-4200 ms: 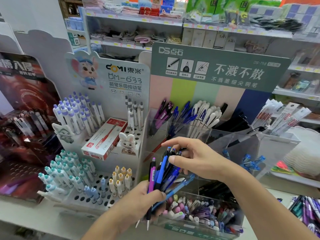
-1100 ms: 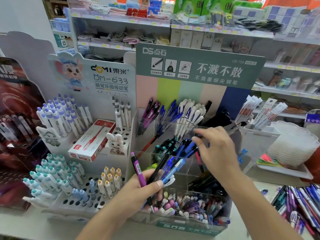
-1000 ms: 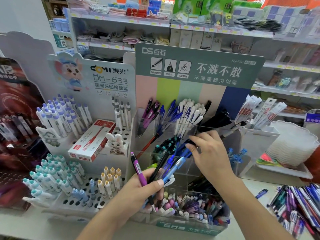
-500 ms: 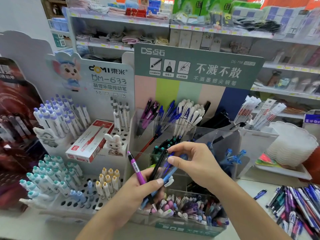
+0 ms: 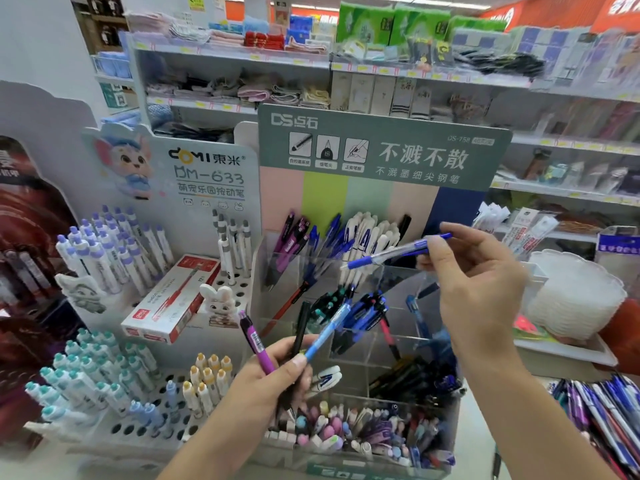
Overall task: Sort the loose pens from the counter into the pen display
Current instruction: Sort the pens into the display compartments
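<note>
Nearest, a small bunch of pens (image 5: 298, 344), among them a purple, a black and a light-blue one, is gripped upright in the left hand (image 5: 273, 382), thumb pressed across the barrels, just in front of the clear pen display (image 5: 363, 372). Loose pens (image 5: 602, 407) are seen lying on the counter (image 5: 474, 431) at the lower right. Higher and farther, a single blue pen (image 5: 394, 252) is pinched between thumb and fingers of the right hand (image 5: 474, 285), held nearly level above the display's upper compartments, its tip pointed left toward the white pens (image 5: 367, 237) standing there.
</note>
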